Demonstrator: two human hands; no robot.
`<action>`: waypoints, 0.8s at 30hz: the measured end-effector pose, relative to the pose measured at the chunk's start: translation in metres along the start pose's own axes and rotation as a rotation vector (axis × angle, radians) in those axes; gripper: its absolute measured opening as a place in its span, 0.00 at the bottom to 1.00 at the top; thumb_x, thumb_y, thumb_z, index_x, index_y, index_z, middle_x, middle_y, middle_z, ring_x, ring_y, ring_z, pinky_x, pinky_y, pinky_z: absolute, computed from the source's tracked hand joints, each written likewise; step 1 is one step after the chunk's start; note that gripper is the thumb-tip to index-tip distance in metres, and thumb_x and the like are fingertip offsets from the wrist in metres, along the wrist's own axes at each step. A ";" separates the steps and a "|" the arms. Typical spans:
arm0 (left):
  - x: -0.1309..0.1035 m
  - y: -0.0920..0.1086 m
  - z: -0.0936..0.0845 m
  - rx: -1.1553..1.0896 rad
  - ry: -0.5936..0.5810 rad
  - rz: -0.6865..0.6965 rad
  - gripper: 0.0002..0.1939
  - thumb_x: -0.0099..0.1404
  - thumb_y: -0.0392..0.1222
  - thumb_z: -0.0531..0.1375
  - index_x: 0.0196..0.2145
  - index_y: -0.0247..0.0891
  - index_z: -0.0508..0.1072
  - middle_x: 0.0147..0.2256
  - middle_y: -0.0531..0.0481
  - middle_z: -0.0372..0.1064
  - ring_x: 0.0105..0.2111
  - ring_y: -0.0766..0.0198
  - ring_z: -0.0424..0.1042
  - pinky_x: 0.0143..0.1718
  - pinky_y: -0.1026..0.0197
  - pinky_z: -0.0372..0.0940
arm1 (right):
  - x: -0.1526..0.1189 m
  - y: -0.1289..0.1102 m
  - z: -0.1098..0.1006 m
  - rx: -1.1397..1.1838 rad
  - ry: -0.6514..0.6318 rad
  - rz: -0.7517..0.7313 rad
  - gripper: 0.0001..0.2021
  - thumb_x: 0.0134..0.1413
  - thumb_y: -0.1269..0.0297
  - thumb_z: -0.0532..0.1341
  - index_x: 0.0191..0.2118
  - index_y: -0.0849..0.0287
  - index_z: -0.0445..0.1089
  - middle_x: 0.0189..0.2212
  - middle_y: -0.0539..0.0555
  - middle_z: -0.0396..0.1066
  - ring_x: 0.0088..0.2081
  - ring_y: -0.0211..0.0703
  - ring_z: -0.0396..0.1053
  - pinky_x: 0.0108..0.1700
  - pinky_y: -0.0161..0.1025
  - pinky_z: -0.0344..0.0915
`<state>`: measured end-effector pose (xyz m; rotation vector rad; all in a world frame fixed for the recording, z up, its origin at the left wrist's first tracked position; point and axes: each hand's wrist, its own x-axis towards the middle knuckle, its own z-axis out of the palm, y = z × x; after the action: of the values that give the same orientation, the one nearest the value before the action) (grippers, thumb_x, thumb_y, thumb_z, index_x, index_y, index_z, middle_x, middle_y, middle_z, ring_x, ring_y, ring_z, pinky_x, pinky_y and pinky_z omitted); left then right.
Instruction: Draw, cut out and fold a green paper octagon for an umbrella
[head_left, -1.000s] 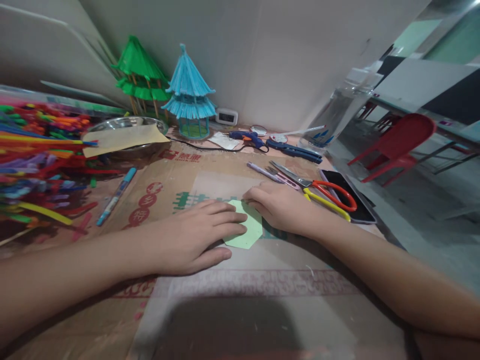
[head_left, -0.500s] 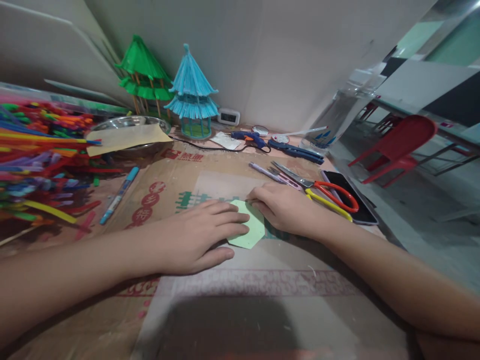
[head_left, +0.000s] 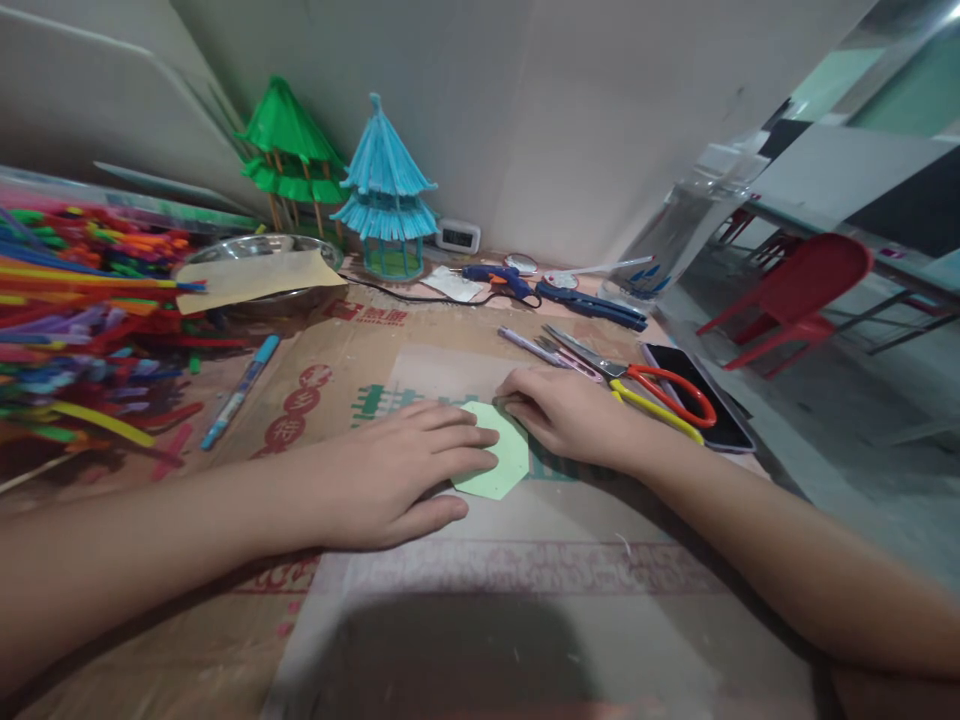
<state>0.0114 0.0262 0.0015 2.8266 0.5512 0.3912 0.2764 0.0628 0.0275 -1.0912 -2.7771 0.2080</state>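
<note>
Pale-green paper (head_left: 510,462), cut with straight sides and corners, lies flat on a translucent sheet (head_left: 427,368) between a person's two hands, seen from the head-worn camera. The left hand (head_left: 397,470) rests palm down, its fingers (head_left: 471,437) slightly spread over the paper's left part and its thumb held apart on the near side. The right hand (head_left: 562,408) sits at the paper's upper right edge, fingers (head_left: 519,384) curled and drawn together; whether they pinch anything is impossible to make out. Beneath the sheet lies printed cardboard (head_left: 172,630). Scissors (head_left: 616,369) with red and yellow handles lie just beyond the right hand, beside a dark-screened phone (head_left: 726,427). At left, a blue pen (head_left: 241,390) lies near a heap of colorful fuzzy strips (head_left: 90,310). Toward the wall, a blue model tower (head_left: 384,180) and a green model tower (head_left: 291,130) stand upright near a blue glue gun (head_left: 487,273).
</note>
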 end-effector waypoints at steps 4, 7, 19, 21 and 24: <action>0.000 0.000 0.001 0.000 -0.006 -0.004 0.22 0.79 0.50 0.53 0.63 0.37 0.71 0.65 0.39 0.70 0.65 0.43 0.67 0.67 0.38 0.58 | 0.000 0.001 0.003 -0.113 0.030 0.024 0.10 0.71 0.69 0.53 0.45 0.62 0.72 0.39 0.63 0.79 0.42 0.52 0.75 0.44 0.43 0.65; 0.000 0.001 0.000 -0.003 -0.010 -0.007 0.22 0.79 0.50 0.54 0.63 0.37 0.71 0.64 0.39 0.71 0.65 0.44 0.67 0.67 0.39 0.59 | -0.002 0.001 0.004 -0.021 0.061 -0.008 0.09 0.70 0.68 0.54 0.46 0.61 0.72 0.40 0.62 0.80 0.43 0.51 0.76 0.45 0.42 0.66; 0.000 0.000 0.000 -0.031 0.023 -0.005 0.21 0.77 0.49 0.56 0.62 0.40 0.72 0.62 0.40 0.73 0.63 0.44 0.69 0.66 0.42 0.60 | -0.003 0.001 0.004 -0.021 0.050 -0.045 0.10 0.71 0.68 0.54 0.47 0.61 0.72 0.40 0.61 0.79 0.42 0.50 0.75 0.44 0.42 0.65; 0.000 0.001 0.000 -0.027 0.014 0.001 0.21 0.78 0.49 0.55 0.62 0.39 0.72 0.62 0.40 0.73 0.63 0.44 0.68 0.66 0.41 0.60 | -0.003 0.002 0.004 -0.018 0.049 -0.068 0.10 0.70 0.68 0.54 0.47 0.61 0.72 0.39 0.60 0.79 0.41 0.50 0.75 0.43 0.41 0.65; 0.001 0.001 0.000 -0.018 0.001 -0.004 0.21 0.78 0.49 0.54 0.62 0.38 0.72 0.63 0.39 0.72 0.64 0.43 0.68 0.66 0.40 0.59 | -0.001 0.003 0.005 -0.104 0.062 -0.090 0.11 0.70 0.70 0.53 0.45 0.61 0.73 0.37 0.60 0.79 0.39 0.49 0.73 0.41 0.41 0.63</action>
<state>0.0121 0.0257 0.0017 2.8084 0.5505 0.3955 0.2783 0.0638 0.0217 -0.9745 -2.8010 0.0188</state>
